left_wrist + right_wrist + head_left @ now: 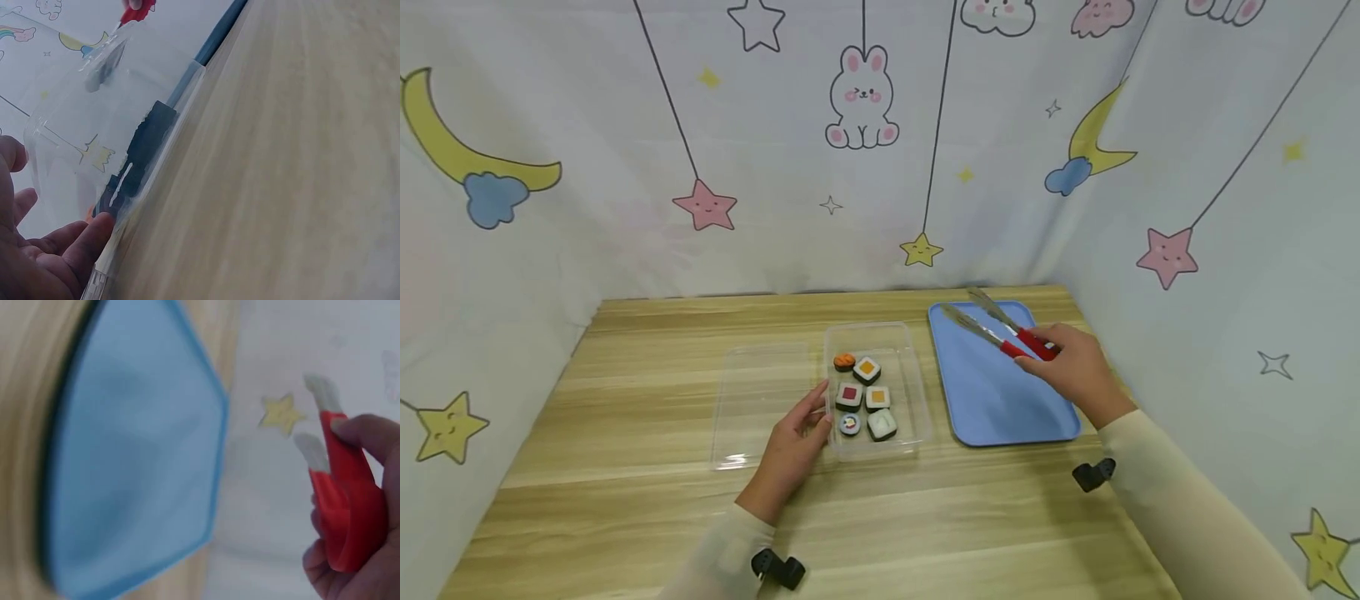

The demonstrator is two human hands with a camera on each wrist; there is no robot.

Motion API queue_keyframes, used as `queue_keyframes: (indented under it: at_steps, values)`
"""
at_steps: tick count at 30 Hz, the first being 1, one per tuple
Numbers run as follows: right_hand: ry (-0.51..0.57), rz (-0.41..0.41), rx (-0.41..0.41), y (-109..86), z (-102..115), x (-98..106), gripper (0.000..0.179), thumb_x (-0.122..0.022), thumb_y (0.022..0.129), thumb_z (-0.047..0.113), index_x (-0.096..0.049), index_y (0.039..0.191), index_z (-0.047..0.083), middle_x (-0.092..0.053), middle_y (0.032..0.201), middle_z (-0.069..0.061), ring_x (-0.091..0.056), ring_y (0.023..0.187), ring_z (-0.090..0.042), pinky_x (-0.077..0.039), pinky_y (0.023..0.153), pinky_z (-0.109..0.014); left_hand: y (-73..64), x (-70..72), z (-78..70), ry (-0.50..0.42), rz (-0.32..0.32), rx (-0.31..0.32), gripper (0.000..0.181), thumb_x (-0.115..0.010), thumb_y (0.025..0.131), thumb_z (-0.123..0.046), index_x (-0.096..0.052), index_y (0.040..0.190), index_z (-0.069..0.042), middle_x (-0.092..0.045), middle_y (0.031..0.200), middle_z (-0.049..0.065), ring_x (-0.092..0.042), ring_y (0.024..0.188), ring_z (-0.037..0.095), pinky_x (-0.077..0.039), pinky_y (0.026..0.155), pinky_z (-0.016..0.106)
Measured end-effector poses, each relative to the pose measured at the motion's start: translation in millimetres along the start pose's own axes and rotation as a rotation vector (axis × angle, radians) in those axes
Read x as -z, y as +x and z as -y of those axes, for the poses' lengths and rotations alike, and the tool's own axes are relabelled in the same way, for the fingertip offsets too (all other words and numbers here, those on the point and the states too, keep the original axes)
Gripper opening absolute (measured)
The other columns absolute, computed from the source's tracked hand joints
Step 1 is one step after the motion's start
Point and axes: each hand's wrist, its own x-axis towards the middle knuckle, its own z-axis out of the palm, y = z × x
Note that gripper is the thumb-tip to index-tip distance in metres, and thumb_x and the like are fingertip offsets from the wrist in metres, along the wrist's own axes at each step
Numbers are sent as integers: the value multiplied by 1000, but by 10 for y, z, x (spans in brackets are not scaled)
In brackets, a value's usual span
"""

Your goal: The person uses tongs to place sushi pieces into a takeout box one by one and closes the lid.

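Note:
My right hand [1071,367] grips a pair of tongs [344,487] by the red handles, the metal arms spread apart over the blue tray [992,417]. Between their tips there is nothing. My left hand [793,442] rests its fingers against the left wall of a clear plastic box [917,392]. Inside that box sit several sushi pieces: one with an orange top [844,362], others with orange or red square centres, a small round roll [850,424] and a whitish piece [882,424]. In the left wrist view the sushi shows as dark shapes through the box wall.
Left of the box lies a flat clear plastic lid [760,400] on the wooden table [880,533]. A white curtain [775,150] with printed stars, moons and a rabbit hangs behind the table and along both sides.

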Motion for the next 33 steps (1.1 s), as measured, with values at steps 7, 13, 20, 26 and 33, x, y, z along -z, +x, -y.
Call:
queue_keyframes:
  at_steps: [7,13,20,26,33]
  values:
    - [-32,-145,-225,-297,-752,-83,64,-76,93,44,-66,131,-6,-67,118,-27,-65,98,-41,-58,79,-54,-26,-19,-14,6,-10,-10,55,-67,102,-16,-51,155,-23,-62,142,13,-66,120,26,-49,97,42]
    - [-85,-171,-304,-492,-1113,-123,63,-75,94,39,-64,130,-12,-66,116,-33,-63,94,-44,-56,78,-57,-26,-19,-18,-2,-14,-23,56,-67,102,-13,-52,155,-22,-63,141,14,-67,119,27,-49,100,45]
    - [-116,-155,-336,-539,-1256,-155,67,-77,93,38,-62,131,-15,-65,116,-37,-64,92,-45,-55,76,-56,-6,-40,-18,17,-21,-8,56,-67,102,-16,-52,154,-27,-63,141,11,-65,121,27,-46,104,49]
    - [-129,-150,-319,-526,-1292,-197,65,-79,91,35,-62,128,-16,-67,112,-36,-65,89,-45,-55,75,-56,25,-63,-25,33,-20,3,56,-66,102,-17,-51,155,-25,-62,141,12,-64,124,29,-47,103,50]
    - [-122,-111,-315,-496,-1331,-244,72,-81,89,40,-60,128,-17,-67,107,-34,-64,90,-45,-53,78,-56,70,-72,-32,9,-19,21,56,-67,102,-16,-52,155,-24,-62,142,13,-64,126,28,-46,105,50]
